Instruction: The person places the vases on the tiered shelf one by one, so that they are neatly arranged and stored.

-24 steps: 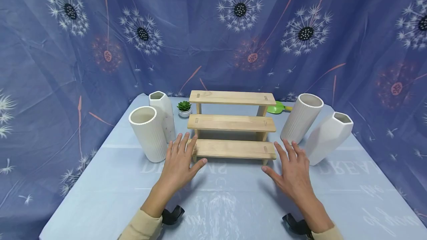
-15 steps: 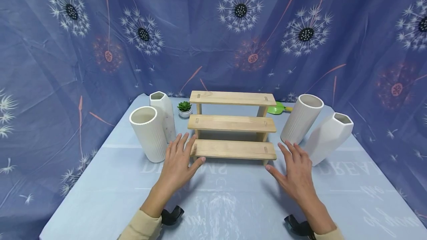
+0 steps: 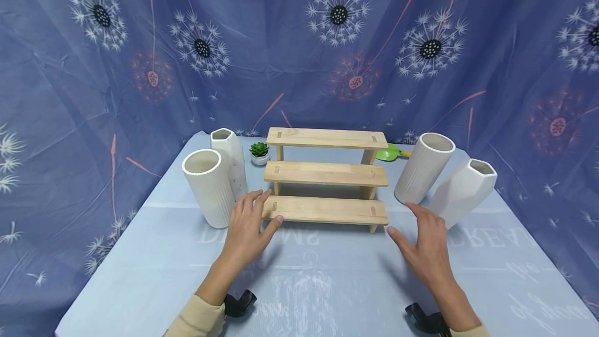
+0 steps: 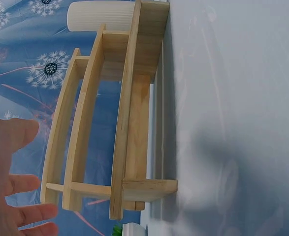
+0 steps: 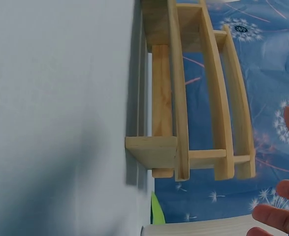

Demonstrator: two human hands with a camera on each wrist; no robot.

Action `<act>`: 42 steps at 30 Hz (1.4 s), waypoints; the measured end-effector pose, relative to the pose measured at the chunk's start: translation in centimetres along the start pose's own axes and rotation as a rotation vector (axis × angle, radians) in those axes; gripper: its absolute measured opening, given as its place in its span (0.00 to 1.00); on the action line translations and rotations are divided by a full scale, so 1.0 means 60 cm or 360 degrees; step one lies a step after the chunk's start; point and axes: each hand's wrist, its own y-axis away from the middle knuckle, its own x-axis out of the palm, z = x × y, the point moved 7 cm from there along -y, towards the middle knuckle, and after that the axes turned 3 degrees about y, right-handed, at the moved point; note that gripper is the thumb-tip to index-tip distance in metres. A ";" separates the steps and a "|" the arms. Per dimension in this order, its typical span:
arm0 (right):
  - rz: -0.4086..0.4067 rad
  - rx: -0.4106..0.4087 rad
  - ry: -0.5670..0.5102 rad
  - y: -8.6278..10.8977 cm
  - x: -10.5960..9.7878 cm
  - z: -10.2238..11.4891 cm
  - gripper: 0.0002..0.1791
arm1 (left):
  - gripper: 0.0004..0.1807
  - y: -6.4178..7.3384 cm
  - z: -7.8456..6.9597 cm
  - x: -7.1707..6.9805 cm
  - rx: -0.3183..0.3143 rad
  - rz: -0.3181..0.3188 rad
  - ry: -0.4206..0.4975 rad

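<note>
A three-tier wooden stand (image 3: 326, 173) stands on the table between the hands, its steps rising toward the back. My left hand (image 3: 244, 230) is held palm down with spread, relaxed fingers, overlapping the left end of the lowest step in the head view. Nothing lies in its grasp; its fingertips (image 4: 35, 214) show at the edge of the left wrist view. Off the stand's right front corner, my right hand (image 3: 427, 246) hovers with fingers loosely bent and thumb apart, also holding nothing. It partly covers the base of a white faceted vase (image 3: 463, 191).
A ribbed white vase (image 3: 208, 186) and a speckled faceted vase (image 3: 229, 157) stand at left. Behind them is a small potted succulent (image 3: 259, 153). Another ribbed vase (image 3: 425, 165) stands at right, near a green toy shovel (image 3: 387, 153). A blue patterned curtain (image 3: 299, 56) hangs behind the table.
My right hand has drifted right, away from the stand, and its fingers have bent more. My left hand has shifted slightly left. The stand and vases have stayed in place.
</note>
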 end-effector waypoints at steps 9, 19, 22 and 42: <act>0.0074 0.0225 -0.0082 -0.001 -0.011 -0.021 0.37 | 0.32 -0.001 0.008 -0.006 -0.0043 -0.0055 0.0139; 0.0025 0.0345 -0.0218 0.002 -0.022 -0.048 0.33 | 0.29 -0.004 0.025 -0.003 -0.0140 -0.0009 0.0443; 0.0032 0.0427 -0.0218 0.004 -0.024 -0.057 0.33 | 0.29 -0.003 0.031 -0.001 -0.0150 0.0006 0.0510; -0.0015 0.0681 -0.0271 0.019 -0.037 -0.114 0.32 | 0.29 -0.010 0.061 0.013 -0.0247 0.0115 0.0651</act>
